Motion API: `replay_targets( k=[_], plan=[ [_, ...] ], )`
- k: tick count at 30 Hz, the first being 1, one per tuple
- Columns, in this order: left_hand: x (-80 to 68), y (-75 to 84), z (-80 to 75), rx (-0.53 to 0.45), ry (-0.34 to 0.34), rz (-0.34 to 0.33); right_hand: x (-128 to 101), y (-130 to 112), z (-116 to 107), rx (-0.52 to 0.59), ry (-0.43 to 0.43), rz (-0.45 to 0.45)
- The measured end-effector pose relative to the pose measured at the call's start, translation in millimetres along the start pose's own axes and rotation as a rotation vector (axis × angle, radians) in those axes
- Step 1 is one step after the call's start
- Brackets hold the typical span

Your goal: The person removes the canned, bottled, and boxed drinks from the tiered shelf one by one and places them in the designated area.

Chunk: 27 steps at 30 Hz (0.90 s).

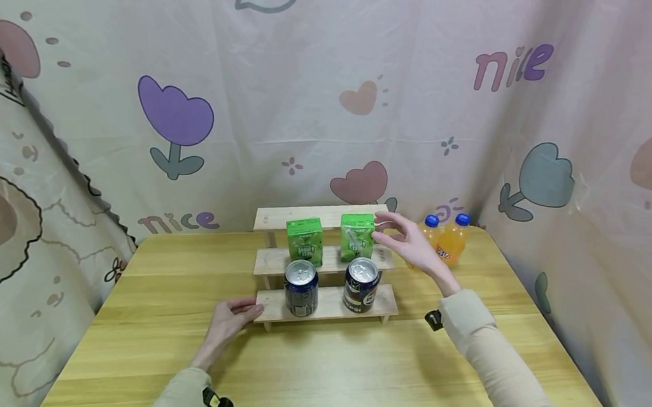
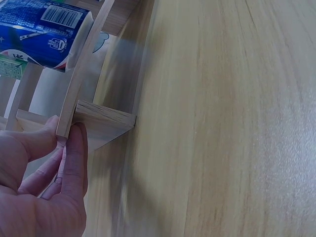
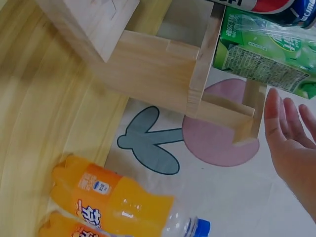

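Note:
A three-step wooden rack stands on the table. My left hand pinches the left end of its lowest step, thumb above and fingers beneath, as the left wrist view shows. Two dark blue cans, a left can and a right can, stand on that step. On the middle step stand two green drink cartons, a left carton and a right carton. My right hand is beside the right carton, fingers extended and parted from the thumb; in the right wrist view its fingertips are close to the carton.
Two orange soda bottles with blue caps stand behind my right hand: a nearer bottle and another bottle partly hidden by the hand. The rack's top step rises behind the cartons. A printed curtain hangs around the table.

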<state>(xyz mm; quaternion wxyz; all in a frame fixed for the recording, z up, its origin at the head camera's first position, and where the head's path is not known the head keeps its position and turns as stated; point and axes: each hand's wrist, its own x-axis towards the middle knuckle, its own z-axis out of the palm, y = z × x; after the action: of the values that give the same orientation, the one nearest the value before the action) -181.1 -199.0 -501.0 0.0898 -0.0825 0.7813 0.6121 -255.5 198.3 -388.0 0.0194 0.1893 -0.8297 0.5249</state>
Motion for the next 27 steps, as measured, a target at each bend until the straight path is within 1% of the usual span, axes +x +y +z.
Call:
replay_targets(
  k=[5,10,17,21,27],
  plan=[
    [-0.7,1.1,-0.1,-0.013,-0.001,-0.001,4,-1,4,0.043,-0.019,0.027],
    [0.4,-0.3,-0.5,-0.023,-0.005,0.001,7,0,7,0.051,-0.025,0.040],
    [0.8,-0.7,-0.3,-0.024,-0.011,0.003,12,6,11,0.064,-0.019,0.025],
    [0.5,-0.1,-0.4,-0.032,-0.012,0.002,14,6,12,0.066,-0.002,0.031],
    [-0.5,0.3,-0.4,-0.044,-0.010,0.002,15,5,13,0.067,0.001,0.012]
  ],
)
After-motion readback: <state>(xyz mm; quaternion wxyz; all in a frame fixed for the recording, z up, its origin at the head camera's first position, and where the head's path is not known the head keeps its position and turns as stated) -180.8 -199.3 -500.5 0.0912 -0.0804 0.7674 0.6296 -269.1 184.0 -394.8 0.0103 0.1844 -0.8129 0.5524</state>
